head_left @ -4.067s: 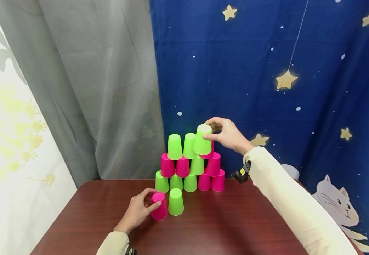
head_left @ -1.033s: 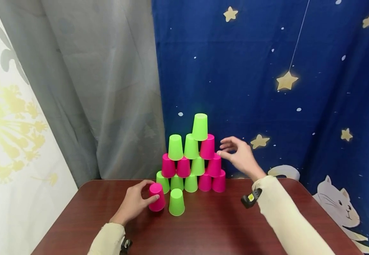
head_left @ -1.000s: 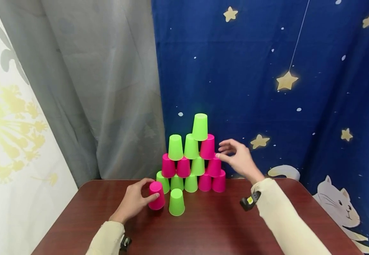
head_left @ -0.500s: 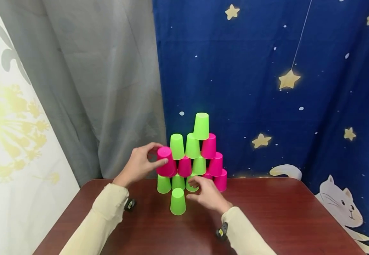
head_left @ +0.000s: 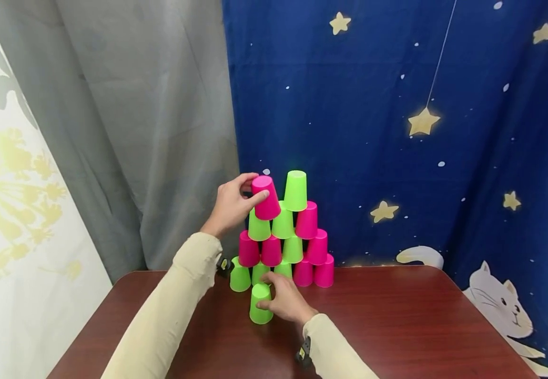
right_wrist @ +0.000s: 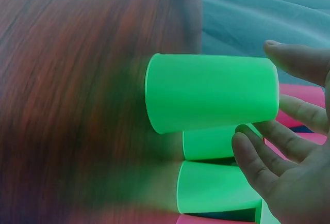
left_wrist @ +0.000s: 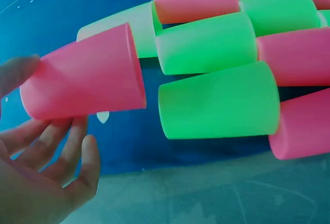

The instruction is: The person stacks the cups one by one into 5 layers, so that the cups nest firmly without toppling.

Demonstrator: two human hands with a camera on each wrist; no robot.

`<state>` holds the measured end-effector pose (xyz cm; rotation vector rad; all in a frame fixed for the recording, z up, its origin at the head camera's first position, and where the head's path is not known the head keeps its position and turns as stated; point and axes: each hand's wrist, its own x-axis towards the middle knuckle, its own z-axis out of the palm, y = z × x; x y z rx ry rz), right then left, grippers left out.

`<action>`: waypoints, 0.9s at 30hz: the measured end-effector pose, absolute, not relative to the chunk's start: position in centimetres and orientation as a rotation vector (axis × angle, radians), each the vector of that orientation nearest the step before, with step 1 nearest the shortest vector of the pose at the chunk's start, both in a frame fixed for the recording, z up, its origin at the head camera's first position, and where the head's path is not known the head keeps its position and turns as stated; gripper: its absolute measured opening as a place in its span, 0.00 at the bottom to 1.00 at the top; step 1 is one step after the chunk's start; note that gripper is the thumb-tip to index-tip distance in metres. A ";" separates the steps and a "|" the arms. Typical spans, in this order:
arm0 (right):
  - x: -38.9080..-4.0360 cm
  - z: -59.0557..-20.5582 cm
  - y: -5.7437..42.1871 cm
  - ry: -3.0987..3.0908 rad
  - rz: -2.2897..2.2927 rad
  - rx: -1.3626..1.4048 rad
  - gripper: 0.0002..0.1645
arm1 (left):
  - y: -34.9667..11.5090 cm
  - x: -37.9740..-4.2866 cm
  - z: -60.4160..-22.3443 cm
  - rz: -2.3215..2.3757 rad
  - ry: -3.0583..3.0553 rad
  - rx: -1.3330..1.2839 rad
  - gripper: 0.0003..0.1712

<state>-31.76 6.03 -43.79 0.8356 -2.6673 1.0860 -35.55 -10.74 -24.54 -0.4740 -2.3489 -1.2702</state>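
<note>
My left hand (head_left: pixel 231 205) grips an upside-down pink cup (head_left: pixel 265 199) between thumb and fingers, slightly tilted. In the head view it overlaps the upper part of the left green cup (head_left: pixel 258 229) in the third row; in the left wrist view its rim is apart from that green cup (left_wrist: pixel 219 102). To its right, a green cup (head_left: pixel 296 190) tops the tower alone. Lower down, my right hand (head_left: pixel 287 301) is around a green cup (head_left: pixel 260 311) standing upside down on the table. The right wrist view shows the fingers loosely extended around the base of this green cup (right_wrist: pixel 211 92).
Behind the right hand rises the tower of upside-down green and pink cups, its bottom row including a pink cup (head_left: pixel 324 271) at right. The brown table (head_left: pixel 387 321) ends at a grey curtain (head_left: pixel 184 131) and a blue starry curtain (head_left: pixel 373 105).
The right hand released a green cup on top of the tower, then came down to the front green cup. My left hand lifted the pink cup from the table up beside the tower's top.
</note>
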 end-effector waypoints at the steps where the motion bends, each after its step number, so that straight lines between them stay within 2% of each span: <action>1: -31.8 -43.9 5.9 -2.670 1.081 0.831 0.28 | -10.4 -35.8 -24.3 -1.265 -2.345 -0.456 0.36; 4: -31.8 -44.1 5.6 -2.672 1.078 0.824 0.27 | -9.9 -36.7 -23.9 -1.266 -2.336 -0.394 0.37; 12: -31.8 -44.4 5.5 -2.677 1.124 0.788 0.23 | -9.4 -38.5 -24.0 -1.267 -2.352 -0.293 0.32; 27: -32.1 -44.8 5.5 -2.677 1.159 0.764 0.23 | -8.6 -39.2 -24.3 -1.237 -2.408 -0.348 0.33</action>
